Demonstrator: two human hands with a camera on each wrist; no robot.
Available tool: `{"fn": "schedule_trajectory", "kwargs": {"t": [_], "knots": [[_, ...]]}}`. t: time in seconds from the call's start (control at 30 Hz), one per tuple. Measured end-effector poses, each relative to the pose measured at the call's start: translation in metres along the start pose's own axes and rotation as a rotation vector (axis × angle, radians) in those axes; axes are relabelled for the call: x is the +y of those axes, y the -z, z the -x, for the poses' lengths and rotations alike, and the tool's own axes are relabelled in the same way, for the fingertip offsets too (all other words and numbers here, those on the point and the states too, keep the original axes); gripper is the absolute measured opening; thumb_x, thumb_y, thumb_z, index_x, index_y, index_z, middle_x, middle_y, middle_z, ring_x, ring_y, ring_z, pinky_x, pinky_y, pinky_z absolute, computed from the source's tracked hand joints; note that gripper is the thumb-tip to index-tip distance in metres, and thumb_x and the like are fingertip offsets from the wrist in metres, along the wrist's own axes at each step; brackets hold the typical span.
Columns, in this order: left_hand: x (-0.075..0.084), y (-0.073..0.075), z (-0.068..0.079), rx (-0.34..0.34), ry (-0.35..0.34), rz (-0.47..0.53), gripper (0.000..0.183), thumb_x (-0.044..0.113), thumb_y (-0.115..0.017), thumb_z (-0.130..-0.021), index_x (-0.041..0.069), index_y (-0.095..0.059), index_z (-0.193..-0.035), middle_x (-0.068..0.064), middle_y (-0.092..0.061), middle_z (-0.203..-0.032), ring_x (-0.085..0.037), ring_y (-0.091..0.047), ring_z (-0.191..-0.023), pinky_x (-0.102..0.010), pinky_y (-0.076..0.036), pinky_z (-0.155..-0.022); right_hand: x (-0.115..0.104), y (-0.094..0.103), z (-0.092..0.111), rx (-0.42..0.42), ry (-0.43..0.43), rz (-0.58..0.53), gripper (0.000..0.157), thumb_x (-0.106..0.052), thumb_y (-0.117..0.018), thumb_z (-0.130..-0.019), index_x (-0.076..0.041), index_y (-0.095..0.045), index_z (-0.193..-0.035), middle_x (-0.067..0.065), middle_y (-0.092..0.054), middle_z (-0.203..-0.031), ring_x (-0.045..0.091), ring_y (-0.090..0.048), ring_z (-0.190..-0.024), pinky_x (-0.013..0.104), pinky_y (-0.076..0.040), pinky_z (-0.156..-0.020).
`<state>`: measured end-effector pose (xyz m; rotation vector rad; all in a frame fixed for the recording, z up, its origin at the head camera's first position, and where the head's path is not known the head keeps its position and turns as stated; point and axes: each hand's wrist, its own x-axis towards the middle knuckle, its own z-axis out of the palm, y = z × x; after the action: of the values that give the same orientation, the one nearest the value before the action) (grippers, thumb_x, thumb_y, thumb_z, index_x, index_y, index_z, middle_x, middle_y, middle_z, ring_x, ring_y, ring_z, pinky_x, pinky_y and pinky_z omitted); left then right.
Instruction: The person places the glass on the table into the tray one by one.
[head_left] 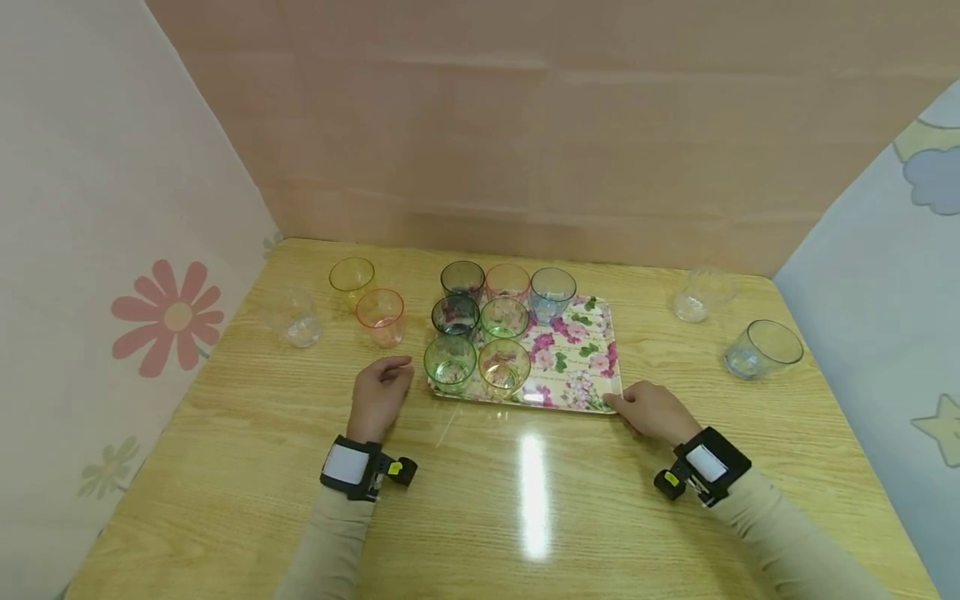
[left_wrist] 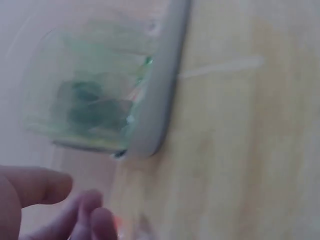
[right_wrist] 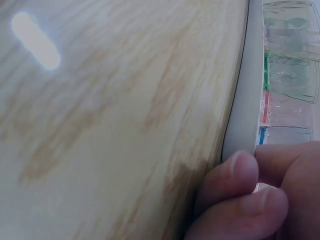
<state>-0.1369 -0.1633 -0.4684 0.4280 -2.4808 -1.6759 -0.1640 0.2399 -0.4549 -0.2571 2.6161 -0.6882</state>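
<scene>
A flowered tray (head_left: 573, 375) lies on the wooden table, with several tinted glasses standing toward its left side. Among them are a green glass (head_left: 450, 364) and a yellow glass (head_left: 505, 367) at the front, and a blue glass (head_left: 552, 296) at the back. My right hand (head_left: 658, 412) grips the tray's near right corner; in the right wrist view its fingers (right_wrist: 240, 172) curl at the tray's pale rim (right_wrist: 245, 100). Just off the tray's left edge, my left hand (head_left: 378, 398) holds nothing, its fingers loosely bent and thumb apart. The left wrist view, blurred, has the tray's corner (left_wrist: 145, 140) beyond those fingers (left_wrist: 92, 215).
Left of the tray stand a yellow glass (head_left: 352, 285), a red-rimmed glass (head_left: 381, 318) and a clear glass (head_left: 302, 321). To the right are another clear glass (head_left: 697, 298) and a grey-blue glass (head_left: 761, 352). Covered walls (head_left: 525, 150) enclose the table's back and sides.
</scene>
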Motion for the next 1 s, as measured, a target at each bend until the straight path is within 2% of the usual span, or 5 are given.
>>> {"fn": "schedule_trajectory", "kwargs": {"t": [0.17, 0.3, 0.43, 0.57, 1.0], "knots": [[0.006, 0.012, -0.009, 0.194, -0.034, 0.163, 0.036, 0.01, -0.07, -0.095, -0.011, -0.059, -0.122, -0.02, -0.063, -0.103, -0.022, -0.056, -0.089, -0.023, -0.044, -0.075, 0.0, 0.0, 0.001, -0.001, -0.009, -0.007, 0.057, -0.034, -0.05, -0.107, -0.012, -0.054, -0.055, -0.005, -0.045, -0.046, 0.011, -0.035, -0.044, 0.027, -0.031, -0.05], [0.009, 0.018, -0.019, 0.272, -0.081, 0.268, 0.069, 0.015, -0.078, -0.091, -0.006, -0.036, -0.142, -0.021, -0.048, -0.128, -0.033, -0.044, -0.118, -0.037, -0.036, -0.099, 0.001, -0.001, 0.0, 0.002, -0.011, -0.011, 0.057, -0.034, -0.05, -0.107, -0.012, -0.054, -0.055, -0.004, -0.045, -0.046, 0.012, -0.035, -0.044, 0.028, -0.031, -0.05], [0.009, 0.017, -0.028, 0.248, -0.057, 0.285, 0.106, 0.027, -0.083, -0.087, 0.006, -0.01, -0.162, -0.018, -0.017, -0.163, -0.03, -0.016, -0.15, -0.045, -0.018, -0.121, 0.0, 0.0, 0.0, 0.002, -0.012, -0.015, 0.056, -0.035, -0.05, -0.107, -0.012, -0.054, -0.056, -0.004, -0.046, -0.047, 0.012, -0.035, -0.044, 0.028, -0.031, -0.05], [0.009, 0.009, -0.037, 0.185, -0.025, 0.313, 0.121, 0.033, -0.084, -0.086, 0.021, 0.008, -0.164, -0.004, 0.005, -0.17, -0.018, 0.002, -0.155, -0.043, -0.012, -0.124, 0.0, 0.0, 0.0, 0.001, -0.012, -0.014, 0.056, -0.035, -0.05, -0.107, -0.012, -0.054, -0.056, -0.004, -0.046, -0.047, 0.012, -0.035, -0.044, 0.028, -0.03, -0.049], [0.001, -0.004, -0.062, 0.199, -0.023, 0.343, 0.127, 0.024, -0.086, -0.084, 0.011, 0.013, -0.163, -0.008, 0.012, -0.17, -0.017, 0.004, -0.154, -0.035, -0.01, -0.124, 0.0, -0.002, 0.002, 0.012, -0.014, -0.026, 0.057, -0.036, -0.051, -0.107, -0.012, -0.054, -0.056, -0.004, -0.047, -0.047, 0.012, -0.035, -0.044, 0.027, -0.03, -0.05]]}}
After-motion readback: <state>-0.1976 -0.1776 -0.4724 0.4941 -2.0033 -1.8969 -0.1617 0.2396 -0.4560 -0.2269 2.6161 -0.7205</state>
